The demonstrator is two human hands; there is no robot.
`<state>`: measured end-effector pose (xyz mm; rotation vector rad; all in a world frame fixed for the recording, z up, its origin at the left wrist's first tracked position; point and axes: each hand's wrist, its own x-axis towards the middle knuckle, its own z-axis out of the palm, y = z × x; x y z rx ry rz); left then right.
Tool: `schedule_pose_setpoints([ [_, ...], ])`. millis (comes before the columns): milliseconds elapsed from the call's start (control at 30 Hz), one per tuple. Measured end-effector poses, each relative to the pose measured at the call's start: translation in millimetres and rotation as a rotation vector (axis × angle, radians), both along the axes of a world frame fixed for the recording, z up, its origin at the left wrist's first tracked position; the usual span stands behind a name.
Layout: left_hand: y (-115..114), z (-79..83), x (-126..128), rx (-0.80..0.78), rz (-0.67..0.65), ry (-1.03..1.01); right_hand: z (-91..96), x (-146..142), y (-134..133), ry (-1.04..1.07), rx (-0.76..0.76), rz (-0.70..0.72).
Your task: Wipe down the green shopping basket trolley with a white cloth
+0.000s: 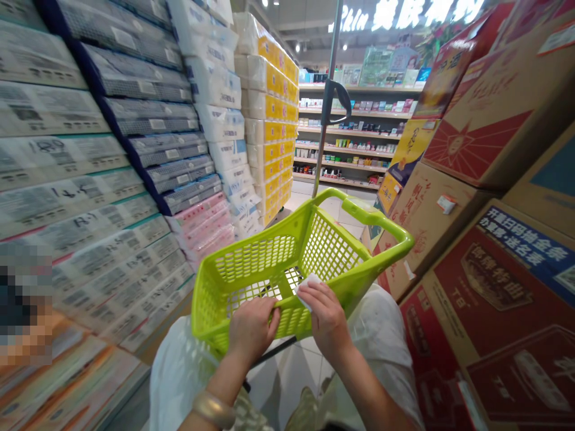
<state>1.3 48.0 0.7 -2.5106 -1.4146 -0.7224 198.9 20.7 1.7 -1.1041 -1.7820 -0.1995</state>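
Note:
A lime-green shopping cart basket [208, 291] with perforated walls stands tilted between my knees, its loop handle [386, 224] at the upper right. My left hand [252, 323] is closed around the near rim, thumb over the edge. On the same rim, farther right, my right hand [327, 311] presses a folded white tissue or cloth [309, 288] against the plastic; its fingers are bent over it. Part of the white piece is hidden under those fingers. Through the basket's grid floor the tiles show.
Stacked white packages [72, 179] and yellow-white tissue packs [269, 126] rise on the left. Cardboard cartons [467, 120] are piled close on the right. Beyond the basket stands a metal pole [327, 72] with a dark handle. Stocked shelves [350, 134] line the back.

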Motion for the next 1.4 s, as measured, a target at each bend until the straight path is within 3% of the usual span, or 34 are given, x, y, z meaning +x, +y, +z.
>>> schedule_pose_setpoints([
  [67, 1, 0.0, -2, -0.004, -0.012, 0.002, 0.8, 4, 0, 0.004, 0.006, -0.006],
  [267, 4, 1.3, -6, 0.01, -0.016, -0.021, 8.1, 31, 8, 0.102, 0.089, -0.233],
  [433, 6, 2.7, -7, 0.021, -0.019, -0.015, 3.0, 0, 4, -0.006, 0.02, -0.02],
  [500, 8, 2.5, -9, 0.034, -0.033, -0.011, 4.0, 0, 4, -0.025, 0.007, 0.026],
  [667, 11, 1.7, -12, 0.058, -0.037, -0.025, 15.3, 37, 9, 0.06, 0.062, -0.155],
  [733, 11, 1.9, -10, 0.046, -0.025, -0.033, 16.9, 39, 11, 0.093, 0.06, -0.219],
  [933, 13, 2.4, -10, 0.033, -0.027, -0.039, 11.4, 9, 13, -0.009, -0.03, -0.035],
  [1167, 16, 3.1, -12, 0.067, -0.044, -0.043, 23.2, 40, 17, 0.096, 0.046, -0.254],
  [1333, 17, 4.0, -13, 0.062, -0.033, -0.033, 14.1, 11, 15, -0.056, -0.003, -0.048],
  [1400, 19, 2.6, -15, 0.057, -0.043, -0.036, 13.4, 12, 14, -0.058, -0.004, -0.02],
])
